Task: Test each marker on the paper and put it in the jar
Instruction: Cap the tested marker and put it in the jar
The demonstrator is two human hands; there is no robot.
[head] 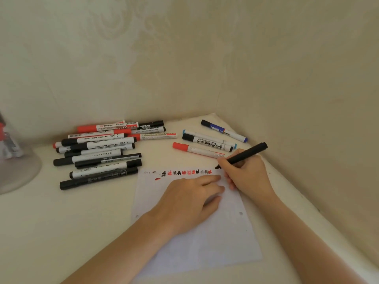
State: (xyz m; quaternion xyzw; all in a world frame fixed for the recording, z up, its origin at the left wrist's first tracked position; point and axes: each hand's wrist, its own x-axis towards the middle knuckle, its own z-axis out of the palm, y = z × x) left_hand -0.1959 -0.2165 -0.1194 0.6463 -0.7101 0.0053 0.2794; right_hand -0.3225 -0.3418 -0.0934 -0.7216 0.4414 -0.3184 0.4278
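Now right hand (246,175) pinching slim black marker (247,154) — left hand (190,198) flat, fingers straight, on smooth white paper (215,242).

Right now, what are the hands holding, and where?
The right hand pinches a black marker low on its barrel, near the tip. The left hand presses flat on the paper.

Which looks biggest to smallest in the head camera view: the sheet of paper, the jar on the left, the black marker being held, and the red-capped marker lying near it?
1. Paper
2. Jar, though the frame edge cuts it off
3. and 4. Black marker in the right hand and red-capped marker: alike in length, too close to rank.
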